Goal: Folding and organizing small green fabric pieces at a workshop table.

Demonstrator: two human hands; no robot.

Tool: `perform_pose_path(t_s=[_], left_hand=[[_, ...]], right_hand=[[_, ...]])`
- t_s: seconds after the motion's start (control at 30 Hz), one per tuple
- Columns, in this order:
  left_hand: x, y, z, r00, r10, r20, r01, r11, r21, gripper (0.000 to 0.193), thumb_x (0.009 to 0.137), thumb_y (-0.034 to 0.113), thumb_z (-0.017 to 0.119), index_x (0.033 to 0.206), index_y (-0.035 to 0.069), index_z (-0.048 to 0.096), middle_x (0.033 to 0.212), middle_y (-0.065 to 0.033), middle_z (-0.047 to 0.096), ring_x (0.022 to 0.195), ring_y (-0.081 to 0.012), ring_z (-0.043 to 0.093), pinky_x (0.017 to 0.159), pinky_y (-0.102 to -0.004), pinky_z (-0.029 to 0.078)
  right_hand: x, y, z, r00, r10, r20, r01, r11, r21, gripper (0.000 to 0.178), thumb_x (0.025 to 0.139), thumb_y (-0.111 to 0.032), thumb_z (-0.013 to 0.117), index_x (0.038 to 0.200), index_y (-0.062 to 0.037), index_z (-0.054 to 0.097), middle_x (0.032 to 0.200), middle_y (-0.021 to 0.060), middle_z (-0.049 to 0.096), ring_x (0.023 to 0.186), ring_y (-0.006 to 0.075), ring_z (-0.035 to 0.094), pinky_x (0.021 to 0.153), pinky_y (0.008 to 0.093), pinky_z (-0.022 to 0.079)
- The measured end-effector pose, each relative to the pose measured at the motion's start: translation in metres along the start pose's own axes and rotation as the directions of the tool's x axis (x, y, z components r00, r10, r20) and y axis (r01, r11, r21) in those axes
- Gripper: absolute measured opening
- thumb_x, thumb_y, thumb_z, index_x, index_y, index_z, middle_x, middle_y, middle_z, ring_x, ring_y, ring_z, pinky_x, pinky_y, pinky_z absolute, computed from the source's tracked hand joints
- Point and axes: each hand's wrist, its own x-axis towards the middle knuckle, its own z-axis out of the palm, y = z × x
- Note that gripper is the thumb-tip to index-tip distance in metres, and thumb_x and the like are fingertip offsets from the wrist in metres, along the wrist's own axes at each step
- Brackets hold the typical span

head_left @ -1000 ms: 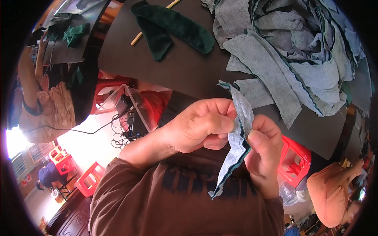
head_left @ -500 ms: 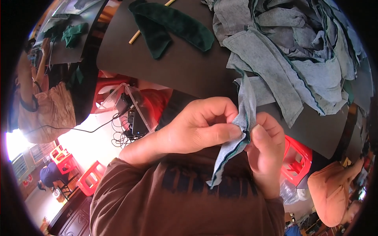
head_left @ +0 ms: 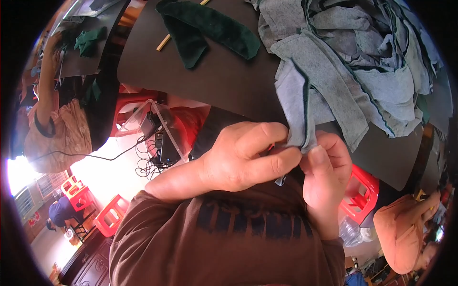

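In front of my chest, a grey fabric strip [head_left: 296,107] with a dark green edge is held between my two hands. My left hand [head_left: 243,157] is closed, its thumb and index finger pinching the strip from the left. Close against it, my right hand [head_left: 327,164] grips the same strip between thumb and fingers. The strip's upper part stands up from my fingertips, its top in front of the pile. My fingers hide most of its lower part; a small dark tip shows under my left thumb. Beyond lies a heap of grey green-edged strips [head_left: 334,88].
A folded dark green velvet band [head_left: 219,31] and a thin yellow stick [head_left: 163,43] lie on the dark table [head_left: 148,66]. Left of me are a clear plastic box [head_left: 167,128] with black cables and a co-worker's arm [head_left: 45,90]. A red stool [head_left: 360,190] stands at right.
The strip's upper part now stands broader, its grey face showing, and its lower end has mostly gone behind my left hand. My left fingers have shifted over the strip.
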Motion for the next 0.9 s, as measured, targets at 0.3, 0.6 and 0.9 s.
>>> perform_pose_path(t_s=[0.3,0.6,0.9], left_hand=[[-0.004,0.011,0.011,0.993,-0.112,0.036,0.112,0.994,0.002,0.036,0.065,0.004,0.063,0.102,0.001,0.059,0.087,-0.0104,0.053,0.066,-0.0201,0.056,0.055,-0.0287,0.048],[-0.008,0.026,0.003,0.749,-0.373,0.547,0.541,-0.133,-0.831,0.073,0.078,-0.009,0.054,0.141,0.011,0.025,0.079,-0.005,0.051,0.069,-0.0111,0.047,0.065,-0.0221,0.04],[-0.005,0.023,0.007,0.861,-0.198,0.469,0.064,-0.872,-0.485,0.074,0.084,0.015,0.053,0.144,0.024,0.01,0.072,-0.0085,0.047,0.051,-0.0117,0.04,0.043,-0.0228,0.036]], right_hand=[[0.003,0.007,-0.006,0.856,-0.488,0.173,0.498,0.685,-0.533,0.01,0.082,-0.005,0.06,0.083,-0.0016,0.05,0.078,0.0053,0.049,0.066,0.0118,0.043,0.059,0.0222,0.035],[0.0,0.017,-0.01,0.904,-0.359,0.231,0.422,0.83,-0.364,0.021,0.092,-0.021,0.048,0.101,-0.0034,0.04,0.104,0.0122,0.049,0.088,0.0157,0.047,0.08,0.0298,0.039],[0.001,0.011,-0.001,0.888,-0.412,0.204,0.459,0.823,-0.335,0.021,0.085,0.001,0.055,0.105,-0.0014,0.049,0.099,0.0101,0.053,0.08,0.0127,0.047,0.073,0.0228,0.038]])
